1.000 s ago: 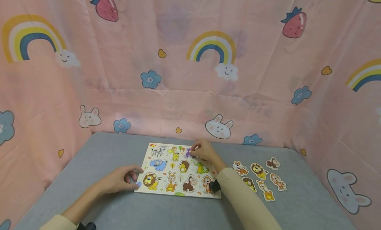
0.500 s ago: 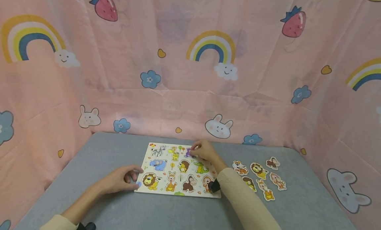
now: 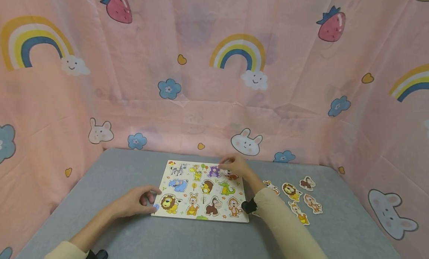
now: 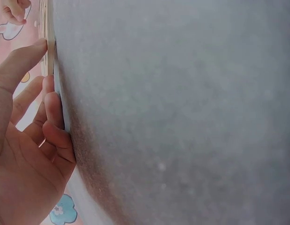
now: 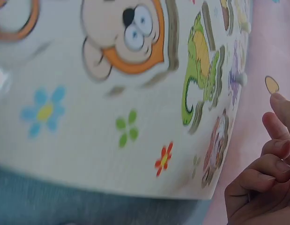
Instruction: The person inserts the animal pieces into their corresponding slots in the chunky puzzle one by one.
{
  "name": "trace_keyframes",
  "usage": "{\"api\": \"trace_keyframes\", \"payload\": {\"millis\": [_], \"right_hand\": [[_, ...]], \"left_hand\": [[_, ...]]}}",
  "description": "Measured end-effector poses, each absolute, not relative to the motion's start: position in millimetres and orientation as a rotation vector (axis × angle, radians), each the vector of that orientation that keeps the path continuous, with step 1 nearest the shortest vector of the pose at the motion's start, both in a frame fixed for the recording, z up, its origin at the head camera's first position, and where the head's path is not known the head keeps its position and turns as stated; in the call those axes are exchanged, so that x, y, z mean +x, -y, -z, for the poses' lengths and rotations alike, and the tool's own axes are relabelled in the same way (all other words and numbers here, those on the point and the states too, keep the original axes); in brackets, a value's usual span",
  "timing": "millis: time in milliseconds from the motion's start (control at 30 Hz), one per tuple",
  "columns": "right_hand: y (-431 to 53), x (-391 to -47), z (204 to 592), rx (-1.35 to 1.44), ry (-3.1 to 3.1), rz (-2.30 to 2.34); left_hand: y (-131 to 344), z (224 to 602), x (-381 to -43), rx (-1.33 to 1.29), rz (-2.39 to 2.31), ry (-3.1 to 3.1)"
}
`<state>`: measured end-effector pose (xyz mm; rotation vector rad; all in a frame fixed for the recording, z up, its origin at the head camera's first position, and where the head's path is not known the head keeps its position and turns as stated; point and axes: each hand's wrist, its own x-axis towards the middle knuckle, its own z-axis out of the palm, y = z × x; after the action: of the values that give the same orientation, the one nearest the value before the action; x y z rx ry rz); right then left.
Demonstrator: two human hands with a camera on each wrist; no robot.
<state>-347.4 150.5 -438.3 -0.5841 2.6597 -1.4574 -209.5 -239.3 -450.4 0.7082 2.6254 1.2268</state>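
Observation:
My left hand (image 3: pixel 134 202) is at the left edge of a white animal puzzle board (image 3: pixel 182 211), its thumb and index fingertips touching that edge. In the left wrist view the thumb tip (image 4: pixel 43 43) meets the board's side, and the other fingers bend near the tabletop. My right hand (image 3: pixel 236 167) hovers over the far right corner, fingers loosely bent with nothing between them. A purple animal piece (image 3: pixel 213 171) lies in the board's back row, just left of this hand; the right wrist view shows its white knob (image 5: pixel 241 78). The tiger picture (image 3: pixel 231 175) is partly covered by the hand.
Right of the board lie loose pieces: a lion (image 3: pixel 291 192), a gorilla (image 3: pixel 307 183), a monkey (image 3: pixel 313 204) and a kangaroo (image 3: pixel 299 213). My right sleeve (image 3: pixel 281 221) partly hides a tiger piece (image 3: pixel 272 186). A pink printed curtain (image 3: pixel 197 125) stands behind the grey table (image 3: pixel 134 236).
My right hand has let go of the purple animal piece and moved slightly up and right, uncovering it. The right sleeve now covers more of the loose pieces. My left hand has stayed put.

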Motion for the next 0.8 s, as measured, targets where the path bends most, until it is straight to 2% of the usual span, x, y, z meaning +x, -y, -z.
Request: {"api": "trace_keyframes", "payload": {"millis": [400,633,800], "right_hand": [[-190.5,-346.1,435.3,-0.657,-2.652,1.494],[-209.4,-341.6,431.3,-0.548,-2.702,1.471],[-227.6,-338.0,428.9,-0.571,-2.702,1.431]], "left_hand": [[239.2,450.4,-209.7,0.69,-1.235,-2.621],[238.8,451.1,-209.1,0.702,-1.217,-2.635],[238.5,451.5,-209.0,0.705,-1.226,-2.638]]}}
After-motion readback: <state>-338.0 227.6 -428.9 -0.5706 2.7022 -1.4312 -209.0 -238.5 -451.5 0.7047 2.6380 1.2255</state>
